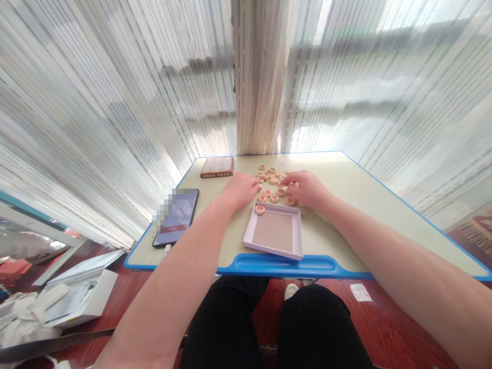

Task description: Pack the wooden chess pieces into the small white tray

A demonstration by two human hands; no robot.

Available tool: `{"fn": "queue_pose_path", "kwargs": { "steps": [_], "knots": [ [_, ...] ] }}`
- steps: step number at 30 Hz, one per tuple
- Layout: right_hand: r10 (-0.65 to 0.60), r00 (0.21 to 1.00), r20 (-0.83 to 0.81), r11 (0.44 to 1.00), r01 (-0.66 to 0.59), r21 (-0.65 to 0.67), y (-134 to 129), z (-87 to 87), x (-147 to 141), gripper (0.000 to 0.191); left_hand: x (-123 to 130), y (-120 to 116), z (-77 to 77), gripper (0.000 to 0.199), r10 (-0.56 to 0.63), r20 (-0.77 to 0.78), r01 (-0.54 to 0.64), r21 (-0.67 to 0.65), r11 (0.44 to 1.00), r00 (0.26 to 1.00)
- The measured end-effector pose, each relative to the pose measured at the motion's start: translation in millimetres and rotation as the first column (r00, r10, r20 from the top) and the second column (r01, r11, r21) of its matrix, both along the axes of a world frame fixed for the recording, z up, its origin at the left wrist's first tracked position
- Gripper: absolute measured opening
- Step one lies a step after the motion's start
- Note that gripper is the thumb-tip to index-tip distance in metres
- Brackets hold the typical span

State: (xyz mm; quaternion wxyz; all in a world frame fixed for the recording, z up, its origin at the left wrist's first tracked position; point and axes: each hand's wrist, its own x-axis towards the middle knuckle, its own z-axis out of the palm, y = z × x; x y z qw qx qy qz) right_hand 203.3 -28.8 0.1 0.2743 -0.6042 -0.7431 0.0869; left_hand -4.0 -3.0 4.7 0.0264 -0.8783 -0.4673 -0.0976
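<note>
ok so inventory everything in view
Rectangular table: one, yellow-green, blue-edged, centre
Round wooden pieces: over twelve, tan, mostly between hands
Shallow cardboard tray: one, pale lilac, near edge
Flat printed box: one, brown, far left
Thin tablet: one, black, left
Sheer striped curtains: uncounted, white, background
Open rectangular box: one, white, left floor
Mixed clutter: uncounted, mostly white, far left
Flat papery item: one, white, right floor
Wooden floor: one, red, below
Shoe: one, white, under table
Trouser legs: two, black, bottom
Left hand, right hand: two, bare, by pieces
</note>
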Motion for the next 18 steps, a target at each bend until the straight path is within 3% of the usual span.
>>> {"fn": "queue_pose_path", "kwargs": {
  "steps": [11,18],
  "knots": [
    [-0.049,0.999,0.018,0.997,0.050,-0.060,0.8,1.7,1.1,0.033,-1.7,5.2,-2.4,0.044,0.017,-0.043,-0.019,-0.029,0.999,0.999],
    [-0.077,0.993,0.087,0.997,0.078,-0.014,3.9,-1.2,5.4,0.035,-1.7,4.5,-2.1,0.047,0.047,-0.001,-0.047,-0.034,0.998,0.999]
  ]
}}
